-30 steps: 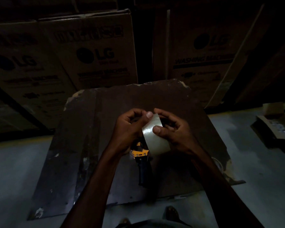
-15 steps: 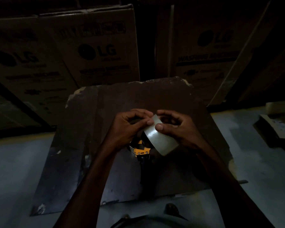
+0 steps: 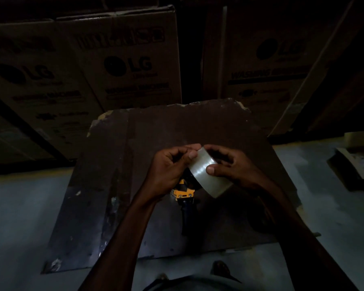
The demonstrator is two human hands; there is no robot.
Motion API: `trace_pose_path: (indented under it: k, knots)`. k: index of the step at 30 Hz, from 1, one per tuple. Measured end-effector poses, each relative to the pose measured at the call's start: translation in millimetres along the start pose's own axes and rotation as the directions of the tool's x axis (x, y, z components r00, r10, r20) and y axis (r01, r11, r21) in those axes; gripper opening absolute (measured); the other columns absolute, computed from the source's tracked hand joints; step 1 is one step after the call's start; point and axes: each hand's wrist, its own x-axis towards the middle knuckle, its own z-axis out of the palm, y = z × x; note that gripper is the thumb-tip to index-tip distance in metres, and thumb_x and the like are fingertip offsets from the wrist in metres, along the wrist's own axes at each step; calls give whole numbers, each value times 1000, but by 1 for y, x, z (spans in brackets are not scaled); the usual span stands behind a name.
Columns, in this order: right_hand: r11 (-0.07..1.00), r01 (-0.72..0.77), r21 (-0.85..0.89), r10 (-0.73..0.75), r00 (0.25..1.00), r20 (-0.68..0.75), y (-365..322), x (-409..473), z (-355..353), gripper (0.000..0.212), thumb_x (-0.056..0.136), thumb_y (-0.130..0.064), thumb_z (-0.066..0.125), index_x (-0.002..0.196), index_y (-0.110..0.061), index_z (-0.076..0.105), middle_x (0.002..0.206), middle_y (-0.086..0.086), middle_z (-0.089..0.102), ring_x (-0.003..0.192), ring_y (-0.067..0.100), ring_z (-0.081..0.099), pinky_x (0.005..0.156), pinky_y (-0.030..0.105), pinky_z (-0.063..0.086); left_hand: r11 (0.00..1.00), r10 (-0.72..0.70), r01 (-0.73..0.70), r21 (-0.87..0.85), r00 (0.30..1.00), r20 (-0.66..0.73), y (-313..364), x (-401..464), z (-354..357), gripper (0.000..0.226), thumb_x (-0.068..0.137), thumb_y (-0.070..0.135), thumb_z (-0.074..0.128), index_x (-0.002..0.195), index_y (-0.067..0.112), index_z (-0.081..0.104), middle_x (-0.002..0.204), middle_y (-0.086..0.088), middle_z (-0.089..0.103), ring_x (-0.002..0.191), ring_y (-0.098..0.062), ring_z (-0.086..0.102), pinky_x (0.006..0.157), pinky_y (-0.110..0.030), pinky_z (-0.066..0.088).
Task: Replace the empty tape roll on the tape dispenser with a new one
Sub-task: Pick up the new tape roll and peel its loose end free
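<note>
A clear tape roll (image 3: 208, 175) is held above the dark board (image 3: 135, 164), tilted so its curved face points at me. My right hand (image 3: 235, 166) grips it, thumb on the outer face and fingers behind. My left hand (image 3: 168, 166) pinches the roll's upper left edge with thumb and forefinger. Below the hands lies the tape dispenser (image 3: 184, 198), yellow head up and dark handle toward me; its front is hidden by my hands and the roll.
Large LG cardboard boxes (image 3: 114, 66) stand stacked right behind the board. Grey floor (image 3: 19, 217) surrounds it. Cardboard scraps (image 3: 353, 164) lie at the right. My feet (image 3: 219, 266) show at the bottom edge.
The roll has turned and swung right and downward, showing more of its curved face. Both hands shifted with it, and my right thumb slid further round the outer face.
</note>
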Motion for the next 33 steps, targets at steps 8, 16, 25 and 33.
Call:
trace_pose_path:
  k: [8,16,25,33]
  knots:
    - [1000,-24,2,24,998,51,14,-5,-3,63,64,-36,75,126,-28,64,125,0,69,114,17,65,95,39,53,994,-40,36,-99,999,-35,-6,-4,0,28,86,23,61,96,-2,70,95,-10,76,89,-24,70,79,-32,57]
    - [985,-88,149,87,996,10,17,-11,10,45,80,-36,71,122,-20,67,119,2,72,113,21,67,92,35,53,983,-117,105,-149,991,-70,-14,-8,-1,22,83,33,63,91,12,68,99,-12,76,90,-28,71,81,-43,52]
    - [998,-19,-64,25,995,95,13,-11,-6,58,70,-27,74,126,-32,61,127,-9,64,115,6,62,85,17,52,923,-181,157,-351,983,-39,-26,-11,-6,22,85,26,55,95,7,58,93,-10,77,88,-21,72,79,-35,57]
    - [980,18,-197,9,991,135,16,-2,-17,65,65,-26,79,127,-34,59,131,-9,63,119,4,60,94,25,52,835,-228,180,-520,973,-29,-32,-13,-13,17,100,17,40,90,11,53,98,-15,74,90,-27,73,85,-38,58]
